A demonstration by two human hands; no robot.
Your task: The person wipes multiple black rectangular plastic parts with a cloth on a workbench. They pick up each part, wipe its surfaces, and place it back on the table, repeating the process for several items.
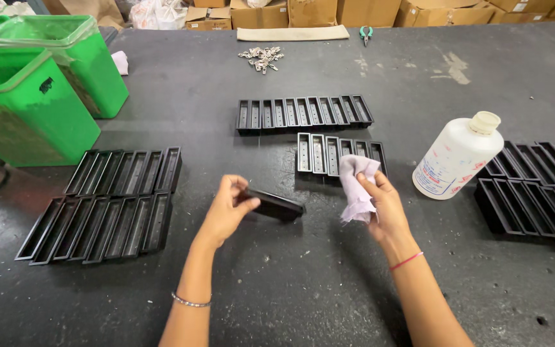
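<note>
nearby, lined green bins (46, 71), contents unseen

My left hand (227, 204) is gripping a glossy black tray (276, 205), while my right hand (383, 204) is clutching a pale lilac-white cloth (356, 186). A silver bangle (191, 301) is showing on my left wrist and a thin pink-red band (406, 261) on my right. The worktop (290, 283) is looking dark grey, speckled with pale scuffs. The rows of trays (107, 212) around me are showing the same black. The bottle (456, 157) is standing out white with a cream cap and red and blue print. The two bins (30, 106) are glowing bright green under clear liners. The cardboard boxes (380, 11) behind are showing brown, and the pliers (366, 32) are wearing teal-green handles.
</note>
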